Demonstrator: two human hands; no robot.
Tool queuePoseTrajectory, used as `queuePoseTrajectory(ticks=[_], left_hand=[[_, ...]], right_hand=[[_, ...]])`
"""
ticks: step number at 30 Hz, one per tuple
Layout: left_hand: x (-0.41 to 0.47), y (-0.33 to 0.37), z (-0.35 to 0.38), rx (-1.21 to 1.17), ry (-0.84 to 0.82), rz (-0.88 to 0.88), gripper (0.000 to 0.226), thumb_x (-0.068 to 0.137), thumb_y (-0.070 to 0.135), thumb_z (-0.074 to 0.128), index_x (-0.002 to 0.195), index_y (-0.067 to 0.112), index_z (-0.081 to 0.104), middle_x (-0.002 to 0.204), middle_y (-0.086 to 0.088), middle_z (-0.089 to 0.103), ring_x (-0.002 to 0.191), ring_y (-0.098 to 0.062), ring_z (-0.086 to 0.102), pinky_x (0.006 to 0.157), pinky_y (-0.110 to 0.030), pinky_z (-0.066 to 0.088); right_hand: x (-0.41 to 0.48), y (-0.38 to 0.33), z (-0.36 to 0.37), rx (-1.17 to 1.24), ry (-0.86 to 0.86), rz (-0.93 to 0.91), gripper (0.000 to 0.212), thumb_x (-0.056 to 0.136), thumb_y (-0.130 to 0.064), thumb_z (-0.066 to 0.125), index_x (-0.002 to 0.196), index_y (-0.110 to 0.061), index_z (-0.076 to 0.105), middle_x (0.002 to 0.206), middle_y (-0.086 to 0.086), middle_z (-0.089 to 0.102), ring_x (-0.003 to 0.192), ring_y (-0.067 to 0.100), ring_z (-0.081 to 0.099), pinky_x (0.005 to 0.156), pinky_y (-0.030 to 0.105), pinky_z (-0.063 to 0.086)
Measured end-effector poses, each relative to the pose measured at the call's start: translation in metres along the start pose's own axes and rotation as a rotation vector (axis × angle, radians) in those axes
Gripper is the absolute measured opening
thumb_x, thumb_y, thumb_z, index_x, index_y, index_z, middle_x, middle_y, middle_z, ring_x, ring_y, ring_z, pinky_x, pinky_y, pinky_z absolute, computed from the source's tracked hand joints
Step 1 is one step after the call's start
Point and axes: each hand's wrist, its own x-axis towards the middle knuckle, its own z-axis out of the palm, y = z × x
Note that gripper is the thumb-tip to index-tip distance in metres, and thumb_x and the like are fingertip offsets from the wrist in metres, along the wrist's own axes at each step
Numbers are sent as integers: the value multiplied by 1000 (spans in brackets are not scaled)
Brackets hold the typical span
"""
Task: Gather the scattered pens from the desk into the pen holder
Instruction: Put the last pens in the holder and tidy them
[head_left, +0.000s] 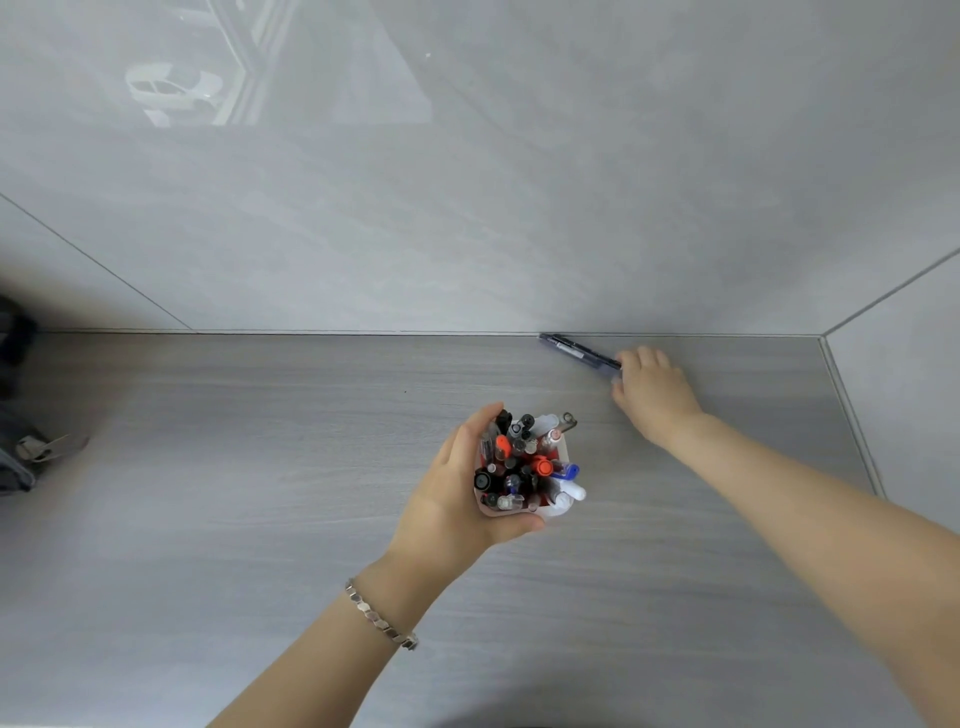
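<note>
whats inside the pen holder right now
The pen holder, gripped by the left hand, is packed with upright pens and markers: black, orange, blue and white caps show. Their lower barrels and the holder's bottom are hidden.

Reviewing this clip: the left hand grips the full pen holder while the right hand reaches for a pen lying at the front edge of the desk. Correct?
Not quite. In the head view the pen lies at the back edge of the desk, against the wall. The left hand does grip the full pen holder while the right hand reaches for it.

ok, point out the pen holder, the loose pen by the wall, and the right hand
pen holder (558, 512): head view, white rim on the near right side.
loose pen (576, 351): head view, middle of the dark barrel.
right hand (655, 391): head view, back of the hand.
</note>
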Motion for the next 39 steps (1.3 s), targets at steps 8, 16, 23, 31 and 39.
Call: queuePoseTrajectory(ticks=[8, 16, 23, 31, 39], left_hand=[[-2, 2, -1, -16, 3, 13, 96, 54, 29, 86, 124, 47, 23, 113, 31, 38, 110, 4, 41, 78, 0, 32], [-2, 0, 0, -20, 5, 18, 101, 55, 23, 86, 135, 31, 26, 121, 22, 39, 114, 1, 39, 79, 2, 31], [-3, 1, 0, -19, 19, 31, 99, 56, 22, 86, 135, 29, 26, 123, 20, 40, 114, -1, 41, 80, -2, 31], [-3, 0, 1, -33, 31, 45, 96, 55, 21, 86, 132, 32, 29, 127, 9, 49, 114, -6, 47, 90, -20, 42], [0, -10, 7, -155, 44, -45, 105, 54, 14, 87, 135, 17, 19, 123, 8, 48, 111, -6, 49, 86, -12, 37]], right_hand=[[-73, -5, -34, 462, -143, 25, 31, 96, -24, 39, 124, -12, 40, 90, 17, 62, 83, 34, 58, 68, 34, 40], [-164, 5, -149, 481, -59, -152, 12, 82, -28, 60, 81, -40, 62, 87, -11, 59, 75, 8, 55, 63, 15, 38], [-161, -36, -169, 220, -34, -209, 5, 86, -32, 57, 83, -35, 56, 62, -15, 50, 60, 0, 50, 52, 20, 32], [-134, -77, -170, -89, 5, -293, 8, 91, -30, 50, 95, -27, 56, 81, -4, 50, 76, 22, 46, 59, 30, 32], [-111, -88, -130, 115, -24, -368, 16, 87, -27, 57, 93, -13, 57, 98, 6, 54, 77, 23, 47, 65, 33, 36]])
